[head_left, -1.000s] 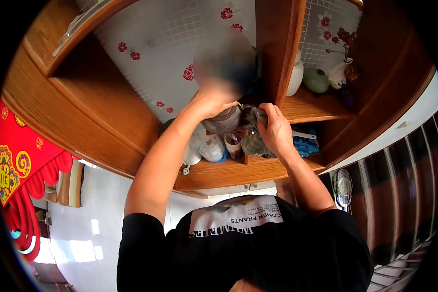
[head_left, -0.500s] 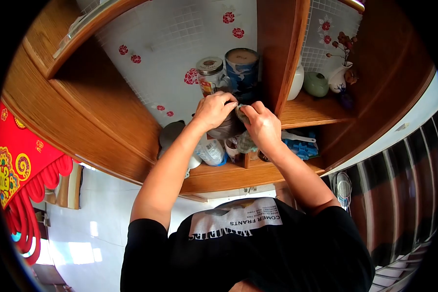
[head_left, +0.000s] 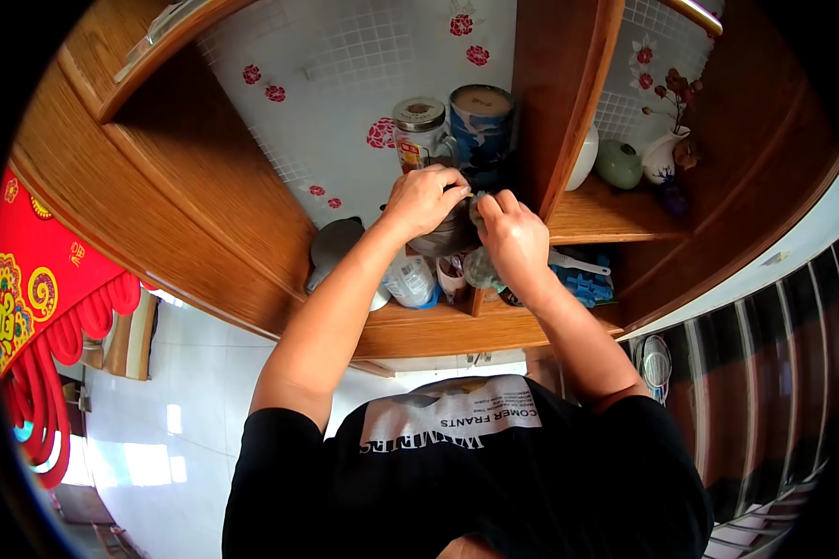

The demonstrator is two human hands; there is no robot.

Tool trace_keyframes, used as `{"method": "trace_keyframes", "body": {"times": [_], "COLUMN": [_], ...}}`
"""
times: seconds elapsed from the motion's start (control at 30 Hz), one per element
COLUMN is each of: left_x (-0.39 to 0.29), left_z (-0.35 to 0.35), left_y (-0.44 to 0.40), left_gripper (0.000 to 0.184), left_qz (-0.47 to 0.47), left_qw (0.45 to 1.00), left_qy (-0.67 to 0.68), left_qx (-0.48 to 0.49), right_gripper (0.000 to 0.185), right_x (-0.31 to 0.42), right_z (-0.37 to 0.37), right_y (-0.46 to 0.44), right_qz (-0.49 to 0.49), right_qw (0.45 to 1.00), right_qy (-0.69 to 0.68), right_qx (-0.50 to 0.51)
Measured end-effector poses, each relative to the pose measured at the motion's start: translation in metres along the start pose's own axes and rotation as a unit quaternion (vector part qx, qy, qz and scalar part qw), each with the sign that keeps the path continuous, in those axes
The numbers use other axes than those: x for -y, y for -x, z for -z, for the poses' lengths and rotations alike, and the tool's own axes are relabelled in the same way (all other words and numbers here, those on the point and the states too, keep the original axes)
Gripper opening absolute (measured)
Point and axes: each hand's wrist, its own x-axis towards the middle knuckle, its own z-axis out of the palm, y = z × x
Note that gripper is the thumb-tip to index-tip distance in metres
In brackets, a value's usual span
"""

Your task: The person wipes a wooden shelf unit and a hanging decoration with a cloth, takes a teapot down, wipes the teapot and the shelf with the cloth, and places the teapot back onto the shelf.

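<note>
My left hand [head_left: 426,198] reaches into the wooden cabinet, thumb and fingers pinched together, with a tiny yellowish bit at their tips. Close beside it, my right hand [head_left: 515,235] has its fingers curled round something pale and greyish, mostly hidden. Beneath both hands sits a dark rounded vessel [head_left: 443,238], partly covered by them. A translucent, pale green object [head_left: 480,270] shows below my right hand; whether it joins what that hand grips I cannot tell. Just behind the hands stand a glass jar [head_left: 418,130] with a metal lid and a blue patterned canister [head_left: 481,135].
On the lower shelf are a clear packet [head_left: 410,282], a small cup [head_left: 450,278], a grey rounded pot [head_left: 336,244] and blue packets [head_left: 583,284]. A wooden divider [head_left: 578,102] rises on the right, beside a green pot [head_left: 618,163] and a white vase [head_left: 660,152].
The camera view has shifted, so the cabinet appears slightly further right. Both hands stay close together over the dark vessel, and a yellowish bit now shows at my left fingertips.
</note>
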Motion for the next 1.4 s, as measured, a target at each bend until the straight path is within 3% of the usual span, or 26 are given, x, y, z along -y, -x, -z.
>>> {"method": "trace_keyframes", "body": {"times": [0.07,0.1,0.13,0.2,0.3,0.37,0.53,0.57,0.63,0.7,0.77,0.8,0.9,1.03,1.3,1.4], "left_x": [0.002,0.002,0.001,-0.001,-0.001,0.001,-0.001,0.000,0.001,0.000,-0.001,-0.001,-0.001,-0.005,0.001,0.003], "left_z": [0.000,0.000,0.001,0.002,0.002,0.001,0.002,0.002,0.001,0.000,0.000,0.000,0.000,-0.003,-0.011,-0.013], "left_y": [-0.001,-0.001,-0.001,-0.002,-0.001,-0.001,-0.001,-0.001,-0.001,0.000,-0.001,0.000,0.000,0.001,0.000,-0.002], "left_gripper": [0.021,0.021,0.021,0.021,0.021,0.020,0.019,0.019,0.018,0.018,0.017,0.017,0.017,0.018,0.021,0.021], "left_qz": [-0.007,-0.002,0.002,0.002,0.002,-0.001,0.001,0.001,-0.018,-0.008,0.001,-0.001,-0.004,-0.011,0.017,0.015], "left_qw": [1.000,1.000,1.000,1.000,1.000,1.000,1.000,1.000,1.000,1.000,1.000,1.000,1.000,0.999,0.998,0.998], "left_qy": [-0.002,-0.002,-0.002,-0.007,-0.010,-0.007,-0.004,-0.005,-0.008,-0.009,-0.011,-0.018,-0.028,-0.044,-0.047,-0.047], "left_qx": [-0.003,0.001,0.004,0.005,0.007,0.007,0.005,0.003,-0.009,-0.004,-0.001,-0.002,-0.003,-0.026,-0.040,-0.043], "right_gripper": [0.010,0.025,0.026,0.028,0.034,0.038,0.017,0.017,0.034,0.034,0.010,0.009,0.008,0.007,0.017,0.023], "right_x": [-0.005,-0.008,-0.011,-0.013,-0.006,-0.001,-0.001,-0.002,-0.004,-0.003,-0.003,-0.003,-0.005,-0.009,-0.011,-0.024], "right_z": [-0.007,-0.010,-0.010,-0.005,0.014,0.025,0.011,0.013,0.017,0.012,0.008,0.008,0.017,0.012,0.011,-0.007], "right_y": [0.012,0.019,0.028,0.031,0.021,0.009,0.002,-0.001,-0.006,-0.011,-0.016,-0.016,-0.025,-0.031,-0.018,0.015], "right_qz": [-0.025,-0.057,-0.055,-0.052,-0.132,-0.111,-0.036,-0.035,-0.053,-0.065,-0.024,-0.026,-0.018,-0.023,-0.095,-0.096], "right_qw": [1.000,0.995,0.995,0.995,0.984,0.990,0.998,0.998,0.991,0.990,0.998,0.998,0.992,0.991,0.980,0.968], "right_qy": [0.011,0.013,-0.012,-0.034,-0.088,-0.087,-0.033,-0.033,-0.055,-0.044,-0.030,-0.029,-0.016,0.001,-0.090,-0.117], "right_qx": [0.012,0.087,0.087,0.083,0.079,0.003,0.030,0.029,0.106,0.119,0.044,0.050,0.124,0.134,0.150,0.198]}}
